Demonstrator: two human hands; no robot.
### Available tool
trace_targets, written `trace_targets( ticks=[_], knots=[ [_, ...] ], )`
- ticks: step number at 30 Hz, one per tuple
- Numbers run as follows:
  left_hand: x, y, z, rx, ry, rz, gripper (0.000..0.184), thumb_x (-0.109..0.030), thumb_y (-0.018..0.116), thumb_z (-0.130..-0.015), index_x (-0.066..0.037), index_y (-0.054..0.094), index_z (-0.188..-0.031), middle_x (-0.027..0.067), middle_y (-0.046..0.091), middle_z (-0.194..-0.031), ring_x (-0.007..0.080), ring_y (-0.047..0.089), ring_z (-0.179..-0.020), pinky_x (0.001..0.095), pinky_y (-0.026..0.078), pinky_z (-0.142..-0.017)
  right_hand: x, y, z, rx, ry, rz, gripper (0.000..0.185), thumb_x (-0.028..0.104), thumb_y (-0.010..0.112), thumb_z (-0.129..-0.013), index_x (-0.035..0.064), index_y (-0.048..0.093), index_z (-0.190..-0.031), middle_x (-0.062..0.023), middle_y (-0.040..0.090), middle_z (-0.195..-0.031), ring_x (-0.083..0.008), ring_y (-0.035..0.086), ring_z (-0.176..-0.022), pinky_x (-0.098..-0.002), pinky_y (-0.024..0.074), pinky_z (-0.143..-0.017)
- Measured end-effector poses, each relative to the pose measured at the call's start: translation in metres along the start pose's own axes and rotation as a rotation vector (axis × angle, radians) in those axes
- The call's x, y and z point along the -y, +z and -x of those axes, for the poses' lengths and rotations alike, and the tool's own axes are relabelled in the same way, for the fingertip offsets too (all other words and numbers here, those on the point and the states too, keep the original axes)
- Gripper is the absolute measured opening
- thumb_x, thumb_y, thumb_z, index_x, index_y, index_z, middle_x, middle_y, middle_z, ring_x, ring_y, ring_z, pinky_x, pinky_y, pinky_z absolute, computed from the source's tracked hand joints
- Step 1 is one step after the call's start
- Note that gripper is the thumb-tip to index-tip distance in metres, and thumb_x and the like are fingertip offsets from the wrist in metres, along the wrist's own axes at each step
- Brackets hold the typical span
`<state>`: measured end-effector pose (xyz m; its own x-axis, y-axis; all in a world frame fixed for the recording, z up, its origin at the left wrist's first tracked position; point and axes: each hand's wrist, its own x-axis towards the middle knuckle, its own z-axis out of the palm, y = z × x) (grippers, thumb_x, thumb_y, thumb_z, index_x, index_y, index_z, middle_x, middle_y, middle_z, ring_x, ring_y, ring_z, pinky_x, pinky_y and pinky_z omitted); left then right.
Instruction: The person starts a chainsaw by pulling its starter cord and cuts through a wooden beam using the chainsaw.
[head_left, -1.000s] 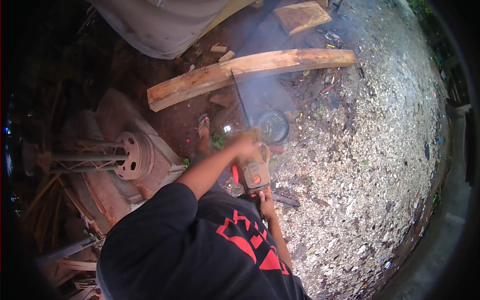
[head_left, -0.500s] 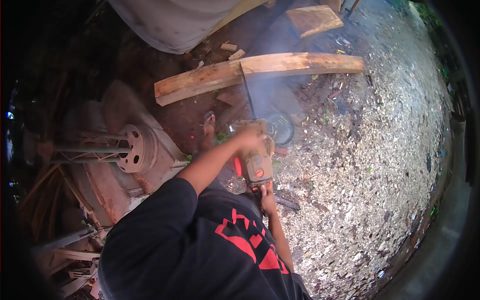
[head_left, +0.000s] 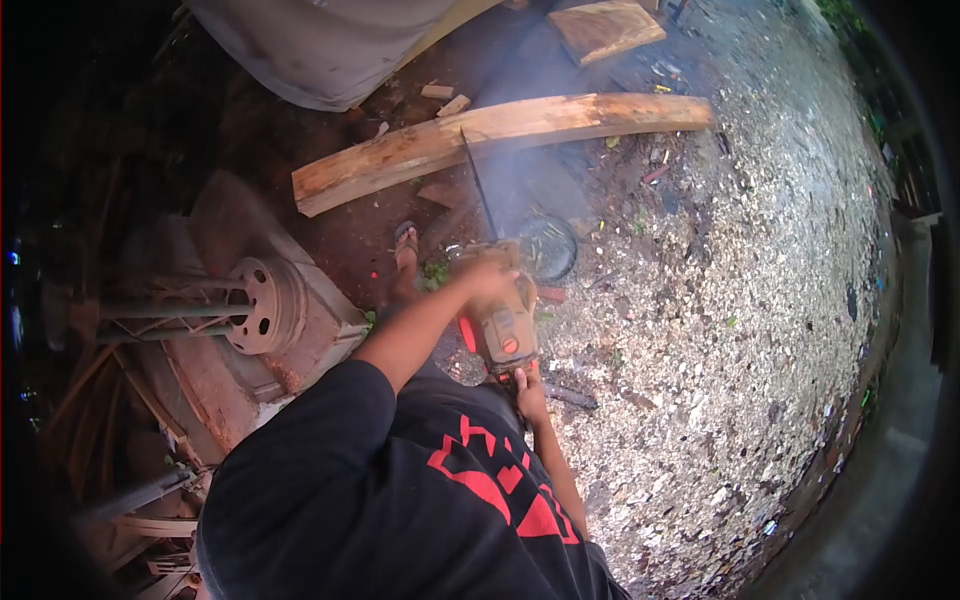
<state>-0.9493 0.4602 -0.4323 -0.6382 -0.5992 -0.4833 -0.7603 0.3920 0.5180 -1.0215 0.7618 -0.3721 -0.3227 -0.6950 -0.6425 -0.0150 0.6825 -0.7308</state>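
Note:
A dusty chainsaw (head_left: 508, 328) with an orange-red side part is held out in front of my body. My left hand (head_left: 488, 281), slightly blurred, is wrapped over its front handle. At the rear handle, my right hand (head_left: 531, 396) is closed with the thumb on top. The dark guide bar (head_left: 479, 188) reaches away from me to a long wooden beam (head_left: 570, 118), its far end at the beam's near face. How deep the bar sits in the wood I cannot tell. Bluish smoke drifts around the bar and the beam.
A wheel rim (head_left: 268, 306) on green poles stands to the left by concrete blocks. Beyond the beam are a wooden slab (head_left: 607, 30), small offcuts (head_left: 453, 105) and a grey sheet (head_left: 320, 45). A round dark object (head_left: 549, 249) lies beside the bar; chip-strewn ground (head_left: 720, 400) spreads right.
The beam, chainsaw and surroundings sit slightly further left in view, as the camera has shifted. Both hands keep their hold, and the bar remains at the beam.

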Motion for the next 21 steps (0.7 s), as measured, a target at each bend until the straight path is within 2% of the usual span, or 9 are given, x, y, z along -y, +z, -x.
trace_targets(
  ticks=[3, 6, 9, 12, 15, 18, 21],
  knots=[
    [0.000, 0.002, 0.001, 0.032, -0.027, -0.029, 0.054, -0.053, 0.038, -0.098, -0.012, 0.065, -0.120, 0.0171, 0.061, -0.125, 0.0337, 0.056, -0.118, 0.0442, 0.039, -0.103, -0.027, 0.006, -0.008, -0.032, -0.075, 0.016, 0.047, 0.038, 0.045, -0.100, -0.0028, 0.060, -0.120, -0.0212, 0.063, -0.120, -0.0314, 0.059, -0.115, -0.0372, 0.0425, -0.098],
    [-0.022, -0.021, 0.013, 0.099, -0.108, 0.033, 0.057, -0.056, 0.039, -0.096, -0.011, 0.065, -0.121, 0.0170, 0.061, -0.125, 0.0337, 0.056, -0.118, 0.0438, 0.038, -0.104, -0.002, -0.002, -0.002, 0.015, 0.076, 0.067, 0.047, 0.037, 0.045, -0.100, -0.0031, 0.061, -0.118, -0.0216, 0.061, -0.124, -0.0318, 0.056, -0.119, -0.0371, 0.0405, -0.101],
    [-0.043, -0.051, 0.031, -0.061, 0.005, -0.085, 0.058, -0.057, 0.040, -0.096, -0.011, 0.065, -0.121, 0.0170, 0.061, -0.125, 0.0339, 0.056, -0.119, 0.0436, 0.038, -0.104, 0.004, 0.000, -0.007, 0.002, 0.018, 0.029, 0.043, 0.033, 0.045, -0.101, -0.0033, 0.062, -0.116, -0.0212, 0.061, -0.124, -0.0306, 0.055, -0.120, -0.0359, 0.0390, -0.102],
    [-0.045, -0.060, 0.027, -0.013, -0.070, 0.005, 0.059, -0.058, 0.039, -0.095, -0.011, 0.065, -0.120, 0.0166, 0.061, -0.125, 0.0339, 0.055, -0.120, 0.0435, 0.038, -0.104, -0.007, 0.007, -0.019, -0.067, -0.169, 0.035, 0.057, 0.046, 0.041, -0.100, -0.0052, 0.063, -0.112, -0.0264, 0.066, -0.107, -0.0364, 0.062, -0.106, -0.0393, 0.0443, -0.094],
    [-0.043, -0.071, 0.024, -0.008, -0.044, 0.081, 0.058, -0.058, 0.040, -0.095, -0.012, 0.065, -0.121, 0.0162, 0.061, -0.126, 0.0336, 0.055, -0.120, 0.0436, 0.038, -0.105, 0.015, 0.006, -0.020, -0.015, -0.107, -0.120, 0.038, 0.027, 0.046, -0.101, -0.0030, 0.060, -0.119, -0.0189, 0.060, -0.125, -0.0283, 0.055, -0.119, -0.0343, 0.0385, -0.102],
    [-0.027, -0.060, 0.010, -0.019, -0.002, 0.118, 0.058, -0.057, 0.041, -0.095, -0.011, 0.065, -0.121, 0.0166, 0.061, -0.125, 0.0328, 0.055, -0.120, 0.0437, 0.038, -0.104, 0.026, 0.001, -0.019, 0.047, -0.071, -0.071, 0.039, 0.028, 0.046, -0.101, -0.0026, 0.057, -0.122, -0.0174, 0.060, -0.126, -0.0270, 0.055, -0.119, -0.0338, 0.0389, -0.102],
    [-0.042, -0.068, 0.021, 0.004, -0.113, 0.029, 0.059, -0.057, 0.041, -0.095, -0.010, 0.065, -0.121, 0.0179, 0.061, -0.124, 0.0333, 0.057, -0.118, 0.0436, 0.038, -0.104, -0.008, 0.012, -0.032, -0.049, -0.238, 0.008, 0.053, 0.043, 0.040, -0.101, -0.0038, 0.062, -0.115, -0.0238, 0.066, -0.109, -0.0330, 0.062, -0.106, -0.0382, 0.0443, -0.094]
  ],
)
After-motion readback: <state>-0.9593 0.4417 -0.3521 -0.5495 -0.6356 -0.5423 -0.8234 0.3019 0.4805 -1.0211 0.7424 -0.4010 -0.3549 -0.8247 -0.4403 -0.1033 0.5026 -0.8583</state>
